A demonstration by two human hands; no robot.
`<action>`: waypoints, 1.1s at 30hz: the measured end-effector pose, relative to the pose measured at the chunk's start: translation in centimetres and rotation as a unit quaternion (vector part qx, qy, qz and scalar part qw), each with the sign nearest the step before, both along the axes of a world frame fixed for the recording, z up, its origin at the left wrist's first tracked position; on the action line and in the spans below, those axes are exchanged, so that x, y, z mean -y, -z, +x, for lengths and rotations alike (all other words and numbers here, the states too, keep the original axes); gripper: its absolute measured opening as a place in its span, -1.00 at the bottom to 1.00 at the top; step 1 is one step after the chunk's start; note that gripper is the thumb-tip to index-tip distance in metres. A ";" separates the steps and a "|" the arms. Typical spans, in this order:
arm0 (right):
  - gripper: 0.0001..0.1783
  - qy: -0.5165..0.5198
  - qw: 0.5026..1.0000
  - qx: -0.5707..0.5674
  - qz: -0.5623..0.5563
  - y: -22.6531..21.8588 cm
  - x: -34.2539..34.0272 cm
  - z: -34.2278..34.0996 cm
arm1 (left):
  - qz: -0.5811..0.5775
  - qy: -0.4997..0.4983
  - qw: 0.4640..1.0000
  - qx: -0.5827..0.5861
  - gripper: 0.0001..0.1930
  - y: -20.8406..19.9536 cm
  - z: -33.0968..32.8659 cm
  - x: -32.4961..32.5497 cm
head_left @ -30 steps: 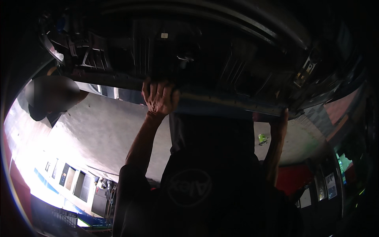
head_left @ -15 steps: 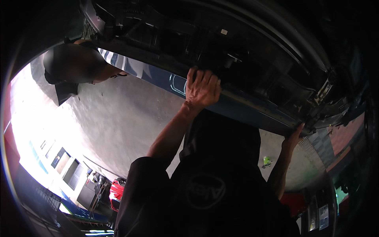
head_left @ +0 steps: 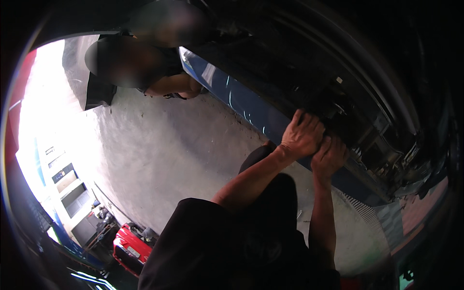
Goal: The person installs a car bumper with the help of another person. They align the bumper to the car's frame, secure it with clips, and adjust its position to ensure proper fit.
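A long, glossy blue car panel (head_left: 251,104) runs slantwise from the upper left to the lower right, with dark vehicle structure behind it. My left hand (head_left: 303,137) lies over its upper edge, fingers bent round to the far side. Close beside it on the right, my right hand (head_left: 330,157) curls over the same edge. The two hands nearly touch, and their fingertips are partly lost in shadow.
Near the panel's far left end a co-worker's bare arm (head_left: 169,86) shows, with another blurred person behind. Concrete floor (head_left: 164,140) stretches below. A red car (head_left: 128,249) stands at lower left, and a striped floor strip (head_left: 362,212) lies to the right.
My right hand has come from the panel's right end to beside my left hand. My view has turned, and the people and panel sit differently in it.
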State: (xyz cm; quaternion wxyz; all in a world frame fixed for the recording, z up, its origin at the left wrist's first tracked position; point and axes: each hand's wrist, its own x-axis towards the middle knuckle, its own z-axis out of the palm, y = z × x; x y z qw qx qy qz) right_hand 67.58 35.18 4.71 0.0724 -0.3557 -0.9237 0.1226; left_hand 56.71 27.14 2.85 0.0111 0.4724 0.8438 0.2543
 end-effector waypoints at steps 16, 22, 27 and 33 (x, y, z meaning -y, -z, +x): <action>-0.33 0.061 0.998 0.013 0.030 2.3 -0.1 0.1 | 0.295 0.038 0.945 0.132 -0.80 -1.2 -0.7 4.9; -0.33 0.130 0.991 -0.013 0.020 2.1 1.4 -0.4 | 0.238 -0.128 0.900 0.342 -0.77 4.8 4.0 24.4; -0.25 0.154 0.987 -0.010 -0.038 3.0 1.6 -0.3 | -0.139 -0.210 0.877 0.408 -0.74 18.2 13.5 49.4; -0.28 0.138 0.987 -0.066 -0.042 6.4 -4.4 2.9 | -0.366 -0.248 0.736 0.513 -0.61 23.7 20.9 73.4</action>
